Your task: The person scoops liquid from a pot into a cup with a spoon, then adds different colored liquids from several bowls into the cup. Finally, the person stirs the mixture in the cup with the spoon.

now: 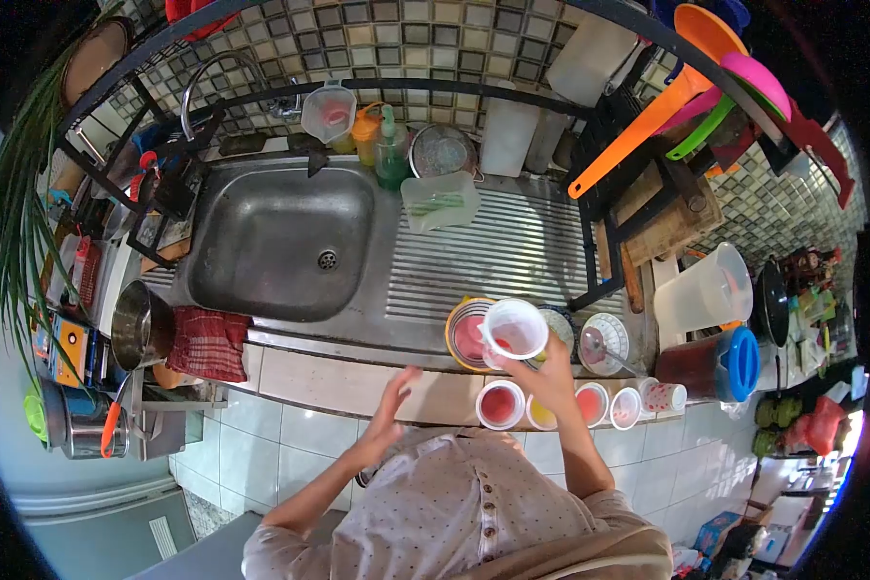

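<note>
White cup [514, 331], tilted with its mouth toward the camera, is gripped from below by the right hand [551, 375]. Nearest the person, at its six o'clock, a row of small cups [501, 404] stands on the counter edge. The left hand [391, 401], at eight o'clock, is spread open and holds nothing. Farther off, at ten o'clock, lies the steel sink [261, 242].
</note>
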The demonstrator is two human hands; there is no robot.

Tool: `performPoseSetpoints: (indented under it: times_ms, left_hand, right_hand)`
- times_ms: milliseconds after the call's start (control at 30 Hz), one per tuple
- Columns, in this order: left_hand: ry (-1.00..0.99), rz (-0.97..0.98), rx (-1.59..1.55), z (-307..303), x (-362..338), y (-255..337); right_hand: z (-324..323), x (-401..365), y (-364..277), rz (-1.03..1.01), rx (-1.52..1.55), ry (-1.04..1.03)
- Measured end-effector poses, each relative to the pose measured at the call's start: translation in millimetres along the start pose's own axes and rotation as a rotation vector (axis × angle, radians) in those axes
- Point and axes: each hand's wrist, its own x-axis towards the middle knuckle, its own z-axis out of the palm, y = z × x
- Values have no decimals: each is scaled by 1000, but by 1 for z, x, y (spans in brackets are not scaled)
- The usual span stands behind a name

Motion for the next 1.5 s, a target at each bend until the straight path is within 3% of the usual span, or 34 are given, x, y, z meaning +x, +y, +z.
performPoseSetpoints:
  times_ms: [133, 233, 333, 433, 500, 533, 600, 633, 767, 867, 933, 967, 1067, 1133, 1200, 1267, 1333, 1500]
  left_hand:
    - [-51, -126, -104, 17, -37, -43]
    - [0, -206, -235, 29, -31, -31]
    - [25, -121, -341, 36, -8, -24]
    - [182, 14, -530, 44, 24, -30]
    - [249, 136, -117, 51, 49, -6]
    - [245, 138, -121, 51, 59, 6]
    - [215, 238, 447, 49, 74, 25]
    - [266, 288, 288, 52, 80, 22]
    - [337, 337, 342, 50, 86, 10]
    - [378, 321, 378, 42, 81, 12]
    - [437, 188, 294, 36, 76, 5]
    - [477, 254, 390, 31, 76, 1]
    - [528, 250, 466, 22, 76, -1]
    - [534, 196, 423, 20, 77, 9]
    - [461, 356, 664, 13, 78, 11]
    - [471, 363, 679, 13, 78, 10]
    - [481, 374, 695, 13, 79, 7]
    - [424, 171, 411, 16, 75, -5]
  right_hand:
    - [-5, 0, 0, 26, 5, 33]
    - [-3, 2, -7, 53, 55, 3]
    - [3, 0, 2, 10, 56, -68]
    - [3, -1, 2, -58, -92, -147]
    - [4, -3, 6, -135, -191, -228]
    - [3, -4, 2, -134, -195, -225]
    - [2, -3, -6, -184, -238, -319]
    - [3, -3, 2, -226, -249, -331]
    - [-6, 1, -4, -221, -318, -339]
    - [-22, 7, -15, -145, -554, -198]
    - [-30, 6, 0, 68, -867, -105]
    - [-34, 4, 15, 3, -994, -82]
    - [-37, 0, 42, 84, -1021, -143]
    - [-38, 2, 39, 134, -886, -165]
    - [-35, 3, 37, 187, -751, -183]
    - [-29, 1, 41, 129, -399, -89]
    - [-26, 2, 50, 123, -284, -78]
    - [-25, 2, 56, 198, -72, -46]
